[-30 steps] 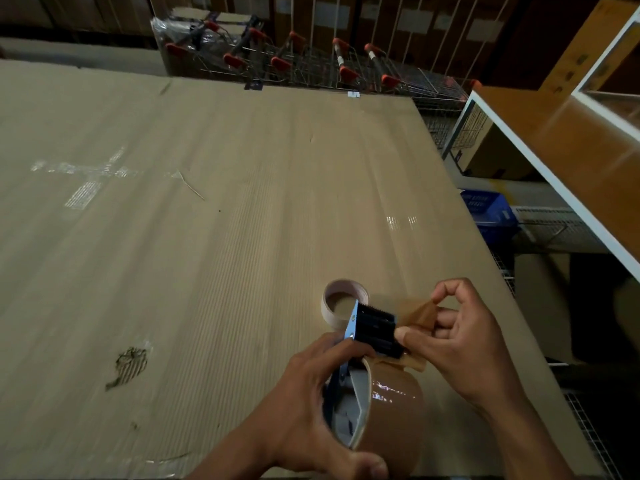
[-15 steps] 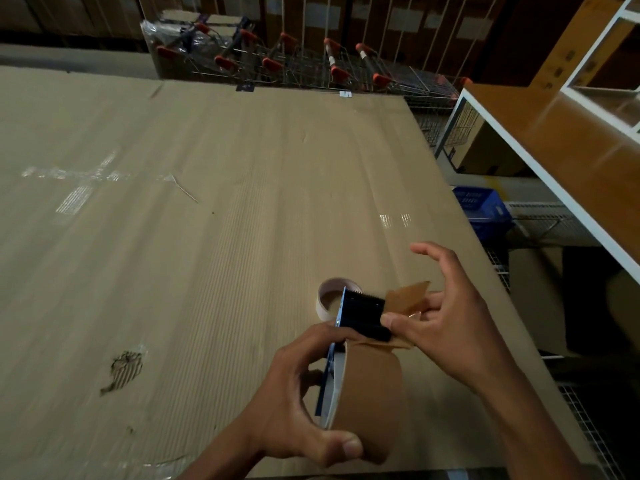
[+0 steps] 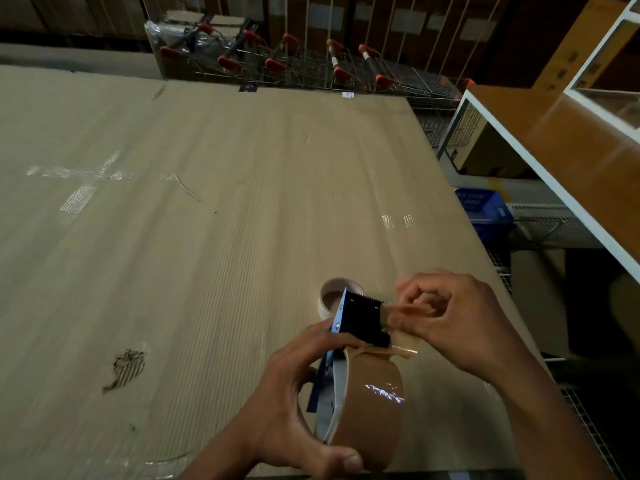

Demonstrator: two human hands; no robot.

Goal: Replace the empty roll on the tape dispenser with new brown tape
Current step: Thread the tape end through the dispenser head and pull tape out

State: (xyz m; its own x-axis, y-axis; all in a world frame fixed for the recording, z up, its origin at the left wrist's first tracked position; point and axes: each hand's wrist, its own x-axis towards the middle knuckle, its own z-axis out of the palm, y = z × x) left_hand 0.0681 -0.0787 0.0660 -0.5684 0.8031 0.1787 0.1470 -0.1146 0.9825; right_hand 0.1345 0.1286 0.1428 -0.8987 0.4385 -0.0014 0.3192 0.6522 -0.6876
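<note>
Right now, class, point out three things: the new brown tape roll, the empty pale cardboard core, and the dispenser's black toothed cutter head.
New brown tape roll [image 3: 372, 410], head view: glossy outer band.
Empty pale cardboard core [image 3: 329, 295], head view: inner wall.
Black toothed cutter head [image 3: 362, 315], head view: flat black face.

— What is the person wearing on the arms?

— Nothing is showing: both forearms are coming into view bare, with no sleeve reaching them.

— And the hands?

— The left hand [image 3: 294, 403] and the right hand [image 3: 450, 320] are both showing bare, with short, plain fingernails.
</note>
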